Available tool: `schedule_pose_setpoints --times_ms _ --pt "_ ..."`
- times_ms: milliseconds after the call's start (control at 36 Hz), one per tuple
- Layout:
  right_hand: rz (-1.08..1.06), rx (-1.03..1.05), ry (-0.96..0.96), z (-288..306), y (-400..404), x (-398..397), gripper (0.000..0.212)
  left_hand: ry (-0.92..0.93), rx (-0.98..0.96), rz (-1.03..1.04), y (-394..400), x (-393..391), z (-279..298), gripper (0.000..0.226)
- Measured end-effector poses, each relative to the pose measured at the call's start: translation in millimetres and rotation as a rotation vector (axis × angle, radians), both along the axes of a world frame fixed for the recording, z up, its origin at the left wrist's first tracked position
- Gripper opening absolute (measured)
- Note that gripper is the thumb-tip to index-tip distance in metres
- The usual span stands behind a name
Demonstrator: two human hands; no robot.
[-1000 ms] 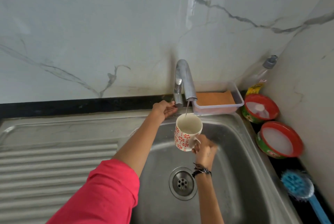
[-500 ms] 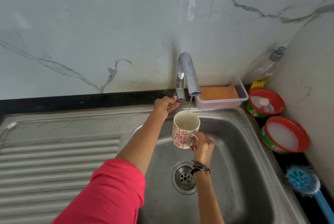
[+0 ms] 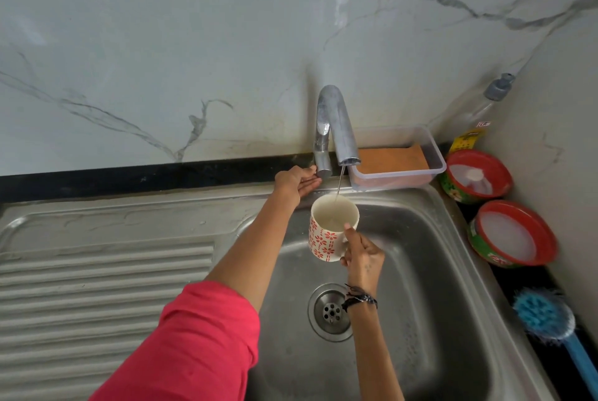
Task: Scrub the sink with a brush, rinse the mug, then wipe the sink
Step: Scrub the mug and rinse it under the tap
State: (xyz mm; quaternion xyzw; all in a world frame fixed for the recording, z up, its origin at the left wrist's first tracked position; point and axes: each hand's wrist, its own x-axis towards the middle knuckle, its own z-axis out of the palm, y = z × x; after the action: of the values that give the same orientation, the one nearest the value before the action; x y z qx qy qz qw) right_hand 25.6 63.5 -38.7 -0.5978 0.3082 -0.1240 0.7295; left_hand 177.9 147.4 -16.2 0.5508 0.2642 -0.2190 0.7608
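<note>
Under the tap [image 3: 336, 129], at about twelve o'clock above the drain [image 3: 330, 311], the mug [image 3: 326, 232] is held upright over the sink [image 3: 437, 271] while a thin stream falls into it. The right hand [image 3: 362, 258] grips the mug by its handle side, thumb hooked on the rim and fingers curled round; the left hand [image 3: 296, 182] reaches to the tap's base at eleven o'clock of the mug, fingers fairly straight and touching the lever or base, though which exactly I cannot tell. Judging by this, the rinse is under way: the brush [image 3: 543, 319] lies on the dark bench [image 3: 517, 290] at four o'clock of the drain, untouched, so scrubbing looks finished, and emptying the mug and wiping the sink remain. The mug holds a little water at most; its pale inside makes the level hard to read. At two o'clock, a clear tray [image 3: 398, 158] holds an orange pad or cloth. Two red-rimmed tubs [image 3: 475, 174] sit at three o'clock, each with white paste or soap; a small white lump rests in the farther one. A clear bottle [image 3: 482, 109] with a grey cap stands in the corner behind them, contents unclear.
</note>
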Motion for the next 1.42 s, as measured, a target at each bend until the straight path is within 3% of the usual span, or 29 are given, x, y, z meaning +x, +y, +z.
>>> schedule_pose_setpoints --times_ms 111,250,389,861,972,1083,1417 --pt "0.022 -0.002 -0.003 3.1 3.0 -2.3 0.054 0.002 -0.007 0.003 0.0 -0.6 0.5 0.028" --pt "0.009 0.000 -0.010 5.2 4.8 -2.4 0.045 0.004 0.001 0.016 0.0 -2.8 2.0 0.027" --pt "0.010 0.004 0.000 5.0 5.5 -3.5 0.053 -0.002 0.016 0.012 -0.1 -2.6 3.4 0.029" --pt "-0.043 0.026 -0.013 -3.2 6.0 -8.1 0.042 0.002 0.084 -0.015 -5.4 -2.1 9.3 0.031" --pt "-0.080 0.045 -0.060 -3.3 8.7 -0.2 0.046 0.016 0.112 -0.001 -4.4 2.6 6.7 0.024" --pt "-0.053 0.004 -0.115 2.4 6.9 10.8 0.037 0.044 0.150 0.001 -5.0 4.5 4.6 0.015" --pt "-0.122 0.032 -0.121 -6.0 -2.6 17.8 0.036 0.018 0.094 -0.028 -2.8 8.5 -1.5 0.026"
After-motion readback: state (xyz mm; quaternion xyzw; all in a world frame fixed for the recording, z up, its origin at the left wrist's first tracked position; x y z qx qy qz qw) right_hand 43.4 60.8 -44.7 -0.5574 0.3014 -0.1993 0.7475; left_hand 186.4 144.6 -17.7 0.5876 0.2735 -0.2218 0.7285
